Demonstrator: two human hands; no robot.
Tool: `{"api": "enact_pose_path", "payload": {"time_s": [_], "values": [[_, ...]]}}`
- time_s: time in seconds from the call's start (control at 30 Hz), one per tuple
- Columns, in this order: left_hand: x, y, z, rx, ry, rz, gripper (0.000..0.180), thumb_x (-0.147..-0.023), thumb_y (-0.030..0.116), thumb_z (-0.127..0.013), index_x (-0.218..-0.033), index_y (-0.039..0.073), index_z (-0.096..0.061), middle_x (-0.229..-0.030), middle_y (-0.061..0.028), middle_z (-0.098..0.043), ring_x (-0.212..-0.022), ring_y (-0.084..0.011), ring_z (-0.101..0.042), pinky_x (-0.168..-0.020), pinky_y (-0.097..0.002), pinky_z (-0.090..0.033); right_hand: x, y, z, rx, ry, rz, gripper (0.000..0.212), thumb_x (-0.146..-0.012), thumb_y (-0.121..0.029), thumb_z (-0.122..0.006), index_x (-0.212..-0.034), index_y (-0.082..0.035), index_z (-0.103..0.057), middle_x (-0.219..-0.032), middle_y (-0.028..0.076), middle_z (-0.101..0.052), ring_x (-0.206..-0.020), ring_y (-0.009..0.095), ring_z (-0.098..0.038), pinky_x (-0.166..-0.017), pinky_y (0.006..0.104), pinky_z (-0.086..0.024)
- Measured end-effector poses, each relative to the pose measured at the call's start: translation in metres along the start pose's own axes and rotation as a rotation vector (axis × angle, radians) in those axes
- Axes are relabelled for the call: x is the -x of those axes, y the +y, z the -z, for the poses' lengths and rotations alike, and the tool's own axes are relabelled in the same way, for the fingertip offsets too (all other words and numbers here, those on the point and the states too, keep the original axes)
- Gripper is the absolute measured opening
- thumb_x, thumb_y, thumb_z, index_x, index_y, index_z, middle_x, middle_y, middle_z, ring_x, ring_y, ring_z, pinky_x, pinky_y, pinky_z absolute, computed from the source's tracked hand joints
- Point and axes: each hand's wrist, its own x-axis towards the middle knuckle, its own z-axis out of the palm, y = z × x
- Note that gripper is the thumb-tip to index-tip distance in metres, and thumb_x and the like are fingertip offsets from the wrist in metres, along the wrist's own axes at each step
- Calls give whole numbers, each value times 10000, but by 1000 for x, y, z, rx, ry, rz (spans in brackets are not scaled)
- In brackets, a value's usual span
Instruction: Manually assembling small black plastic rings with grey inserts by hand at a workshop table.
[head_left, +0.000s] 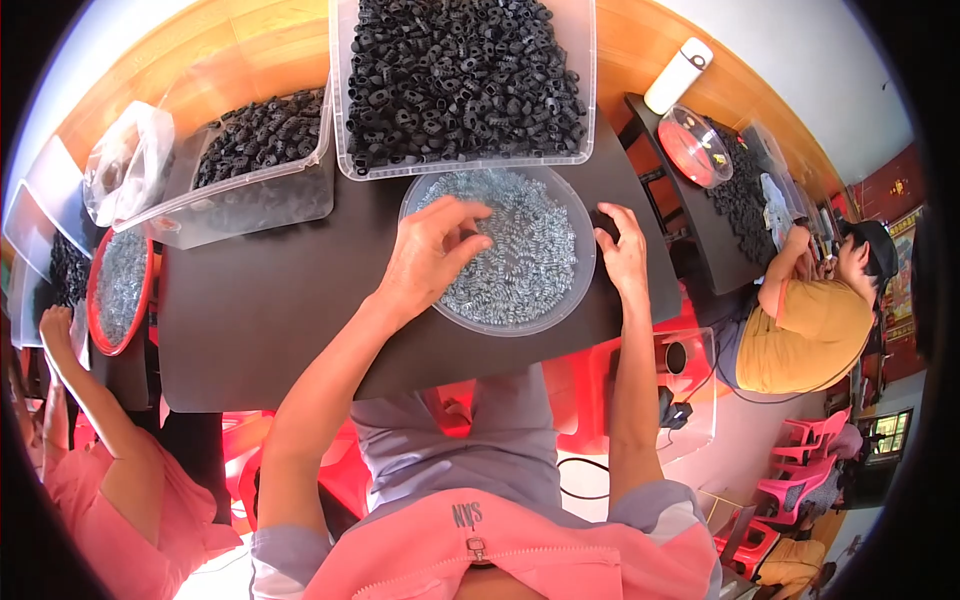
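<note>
I'm looking down through the head camera, and the coil springs (pixel 515 275) are lying in a broad heap inside the round clear tub (pixel 500 329), which is sitting on the dark tabletop (pixel 260 310), near its front edge. The left hand (pixel 432 250) is hovering over the springs, thumb and forefinger parted; I'm seeing nothing for sure between them. The right hand (pixel 625 258) is hanging just beside the tub's right rim, fingers curled, thumb standing off; whether it's brushing the rim, I can't tell. So the hands are apart, neither clamping anything I can make out.

Now here's where I'm getting wary: those coils are crowding together, so they could be hooking into one another, and a single pinch could be bringing up a tangled string. With the right hand hanging so close, a careless knock could be shoving the tub toward the edge and spilling springs. And the rectangular bin (pixel 470 168) is looming at the tub's far rim, piled with black plastic parts (pixel 460 80); a bump there could be dropping some among the springs.
</note>
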Motion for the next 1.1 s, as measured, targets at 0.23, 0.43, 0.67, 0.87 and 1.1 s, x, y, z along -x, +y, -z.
{"api": "enact_pose_path", "payload": {"time_s": [0.23, 0.43, 0.67, 0.87, 1.1], "values": [[1, 4, 0, -24, -2, 60, 295, -716, -14, -722, -998, 33, -647, -745, -38, -573, -584, -113, -490, -552, -246, -435, -25, 32, 5, -468, -7, -170, 341, -936, -215, -477, -1218, -40, -557, -1253, 95, -546, -1211, 229, -464, -1041, 321, -298], [1, 5, -2, -42, -3, 65, 294, -715, -19, -720, -995, 32, -650, -743, -37, -581, -585, -106, -489, -552, -245, -435, -93, 40, -9, -348, -348, 70, 412, -935, -206, -466, -1310, -37, -480, -1374, 80, -435, -1323, 216, -327, -1101, 332, -208], [0, 3, 3, -46, 23, 81, 284, -724, -2, -719, -995, 44, -649, -744, -33, -570, -576, -105, -491, -544, -243, -430, -97, 31, -18, 97, -241, 414, 260, -778, 62, -582, -1005, -35, -663, -1051, 103, -635, -988, 311, -581, -851, 363, -477], [-1, 8, -1, -13, 21, 71, 288, -717, -26, -712, -992, 36, -656, -740, -28, -575, -587, -87, -482, -557, -228, -427, -66, 68, 25, 27, -150, 103, 205, -752, 89, -606, -912, -22, -670, -867, 92, -632, -805, 212, -628, -721, 283, -488], [0, 7, 0, -13, 22, 51, 253, -746, 20, -706, -989, 38, -640, -744, -44, -558, -552, -123, -491, -528, -270, -423, -24, 35, 68, -376, -456, -202, 242, -741, 66, -629, -966, -19, -651, -735, -33, -468, -644, 55, -461, -597, 202, -395]]}}
